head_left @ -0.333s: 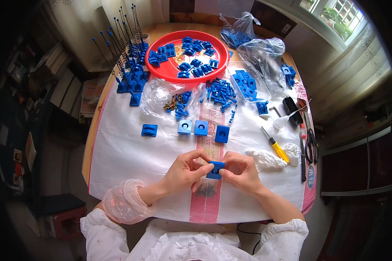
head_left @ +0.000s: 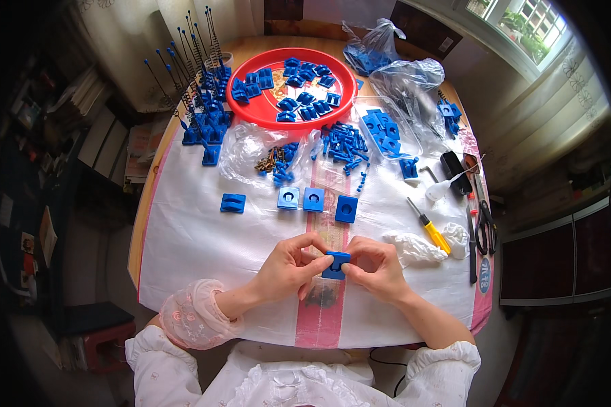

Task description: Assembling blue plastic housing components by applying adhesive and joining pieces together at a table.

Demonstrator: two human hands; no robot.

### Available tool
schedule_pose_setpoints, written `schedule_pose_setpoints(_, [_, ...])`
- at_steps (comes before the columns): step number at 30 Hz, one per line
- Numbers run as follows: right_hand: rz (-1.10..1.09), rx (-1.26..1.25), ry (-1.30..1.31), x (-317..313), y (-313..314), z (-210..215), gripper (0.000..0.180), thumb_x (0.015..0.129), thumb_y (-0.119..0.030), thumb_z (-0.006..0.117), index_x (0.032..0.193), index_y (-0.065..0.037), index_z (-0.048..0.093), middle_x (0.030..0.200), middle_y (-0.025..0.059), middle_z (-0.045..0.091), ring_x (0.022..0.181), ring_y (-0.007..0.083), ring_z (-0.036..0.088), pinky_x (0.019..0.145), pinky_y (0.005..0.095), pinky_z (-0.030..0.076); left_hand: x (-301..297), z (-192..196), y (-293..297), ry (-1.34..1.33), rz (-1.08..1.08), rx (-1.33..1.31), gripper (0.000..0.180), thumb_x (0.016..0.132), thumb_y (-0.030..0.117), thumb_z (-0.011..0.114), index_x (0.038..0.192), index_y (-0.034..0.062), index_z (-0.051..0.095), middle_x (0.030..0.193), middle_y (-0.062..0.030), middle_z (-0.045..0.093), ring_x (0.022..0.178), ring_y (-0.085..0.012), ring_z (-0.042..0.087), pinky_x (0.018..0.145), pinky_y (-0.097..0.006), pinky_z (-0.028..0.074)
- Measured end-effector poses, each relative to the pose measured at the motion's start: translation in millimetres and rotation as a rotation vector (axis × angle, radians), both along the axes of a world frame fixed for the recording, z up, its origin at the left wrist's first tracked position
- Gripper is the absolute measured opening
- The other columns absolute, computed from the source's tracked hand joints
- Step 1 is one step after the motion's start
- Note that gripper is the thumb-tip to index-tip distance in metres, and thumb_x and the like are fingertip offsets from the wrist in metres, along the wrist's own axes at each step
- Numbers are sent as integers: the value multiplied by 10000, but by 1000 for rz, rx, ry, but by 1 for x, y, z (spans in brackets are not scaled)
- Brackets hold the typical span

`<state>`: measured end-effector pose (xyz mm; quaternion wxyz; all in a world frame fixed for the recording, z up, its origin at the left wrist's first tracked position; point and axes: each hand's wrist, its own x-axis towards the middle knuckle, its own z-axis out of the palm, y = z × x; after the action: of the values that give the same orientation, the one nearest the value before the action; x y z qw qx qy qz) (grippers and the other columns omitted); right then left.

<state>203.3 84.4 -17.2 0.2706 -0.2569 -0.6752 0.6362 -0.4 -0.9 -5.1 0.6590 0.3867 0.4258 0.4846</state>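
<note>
Between my two hands is a square blue plastic plate with an opening in its middle, held above the pink stripe of the table cover. My left hand pinches its left edge, thumb on the face. Gripping the opposite edge, my right hand also has its thumb on the front; the fingers behind are partly hidden. Beyond my hands lie similar blue pieces in a loose row: a plate with a curved loop, two plates with holes and a darker plate.
A red tray of blue parts stands at the back, beside upright springs with blue tips. Plastic bags hold small pegs and screws. On the right lie a yellow screwdriver, black scissors, a glue bottle and crumpled tissue.
</note>
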Motion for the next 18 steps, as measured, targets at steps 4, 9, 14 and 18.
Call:
schedule_pose_setpoints(4, [2,2,-2,0,0,-1,96,780,8,701,863,38,665,846,64,634,777,111,622,709,246,494,0,1,0,3,-1,-3,102,950,129,615,996,46,575,739,-61,675,404,-65,544,332,-200,364])
schedule_pose_setpoints(9, [2,4,-1,0,0,-2,94,782,9,699,864,38,666,842,66,636,783,114,621,712,249,494,-1,1,0,11,-14,4,107,959,134,605,997,45,558,734,-72,683,405,-80,540,346,-215,364])
schedule_pose_setpoints(14, [-3,-5,3,0,0,-1,92,779,9,697,861,37,667,837,67,637,781,117,620,709,252,490,0,2,0,11,-11,-3,105,959,130,605,998,44,557,741,-75,686,406,-80,541,345,-215,364])
schedule_pose_setpoints(18, [-4,-15,3,0,0,-3,92,776,10,697,858,38,666,837,67,637,778,116,617,710,253,488,-1,2,0,16,-16,-18,109,958,132,606,1000,44,556,750,-77,688,408,-80,542,346,-214,370])
